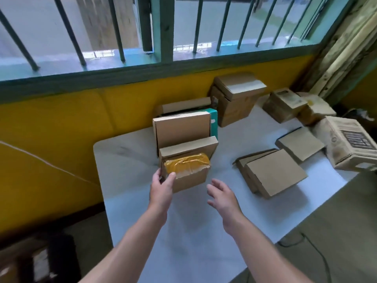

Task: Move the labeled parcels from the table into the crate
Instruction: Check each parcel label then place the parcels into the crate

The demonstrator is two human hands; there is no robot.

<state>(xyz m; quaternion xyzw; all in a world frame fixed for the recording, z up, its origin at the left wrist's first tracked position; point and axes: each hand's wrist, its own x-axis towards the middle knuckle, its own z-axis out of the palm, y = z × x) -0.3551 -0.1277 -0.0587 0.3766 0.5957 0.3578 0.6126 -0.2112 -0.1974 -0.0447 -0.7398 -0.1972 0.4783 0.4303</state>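
The left hand [162, 185] holds a small box [186, 172] near the table's [130, 158] left edge; the right hand [223, 198] is open just beside it

Left hand [162, 185] fingers vanish behind the parcel [186, 173] it grips. Just past the grip a teal box [213, 121] is mostly covered. Down-left of it, a dark blur [51, 260], maybe the crate, gets cropped.

left hand [162, 185] grips taped parcel [186, 172] | right hand [222, 196] open beside | white table [204, 231]
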